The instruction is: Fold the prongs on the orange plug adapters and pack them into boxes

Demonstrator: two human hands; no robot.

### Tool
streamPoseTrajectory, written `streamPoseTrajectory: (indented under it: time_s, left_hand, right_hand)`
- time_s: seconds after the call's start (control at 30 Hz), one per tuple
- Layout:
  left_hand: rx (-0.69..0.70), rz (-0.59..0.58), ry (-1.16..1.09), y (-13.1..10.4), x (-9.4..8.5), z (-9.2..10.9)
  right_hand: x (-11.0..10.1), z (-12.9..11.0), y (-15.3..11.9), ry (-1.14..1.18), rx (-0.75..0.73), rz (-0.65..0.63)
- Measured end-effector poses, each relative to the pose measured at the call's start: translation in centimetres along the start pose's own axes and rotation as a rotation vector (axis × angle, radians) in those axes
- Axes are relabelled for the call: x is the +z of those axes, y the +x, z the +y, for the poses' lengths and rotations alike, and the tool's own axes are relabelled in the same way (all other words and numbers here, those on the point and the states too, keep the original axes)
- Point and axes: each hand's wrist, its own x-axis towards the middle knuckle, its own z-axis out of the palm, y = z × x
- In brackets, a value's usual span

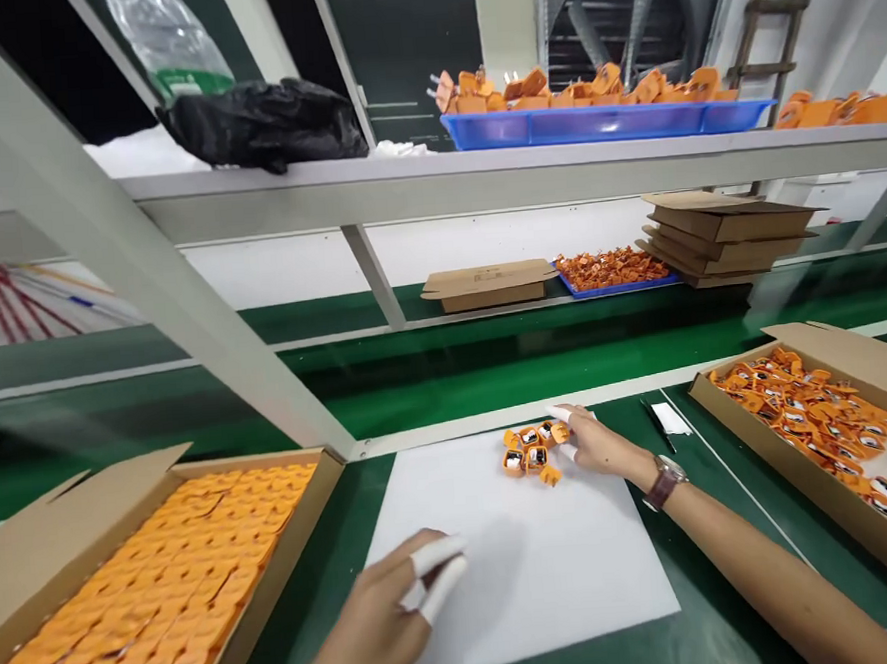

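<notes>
On a white sheet (495,569) lies a small cluster of orange plug housings (533,459), open side up, with black and white parts inside. My right hand (597,445) reaches to the cluster's right edge, index finger and thumb around an orange plug housing (560,432); the far fingers are partly hidden. A wristwatch (664,482) is on that wrist. My left hand (400,600) hovers above the sheet's near left part, thumb and index finger apart, with nothing visible between them. White finger covers show on both hands.
At left, a cardboard box (321,470) holds rows of orange pieces. At right, another box (790,481) contains loose orange housings. Tweezers (658,425) lie near a white slip (671,418). Behind stand a shelf frame (266,383), a blue tray (603,122) and stacked cartons (738,229).
</notes>
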Motion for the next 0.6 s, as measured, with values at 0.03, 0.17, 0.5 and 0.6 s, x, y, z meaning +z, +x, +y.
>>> streamPoseTrajectory:
  time_s: [0.03, 0.17, 0.5, 0.6]
  left_hand:
    - [-0.010, -0.073, -0.030, 0.8, 1.1, 0.6]
    - [-0.015, -0.236, -0.114, 2.5, 4.1, 1.9]
    - [-0.549, -0.127, -0.706, 4.5, 4.5, 1.0]
    - [-0.561, -0.197, -0.918, 5.3, 4.2, 1.5]
  right_hand:
    - [0.5, 0.4, 0.4, 0.029, 0.015, -0.006]
    - [1.0, 1.3, 1.2, 0.144, 0.062, -0.006]
    - [-2.7, -6.9, -1.9, 0.341, -0.062, -0.201]
    - [-2.1, -9.8, -2.0, 0.279, -0.216, -0.387]
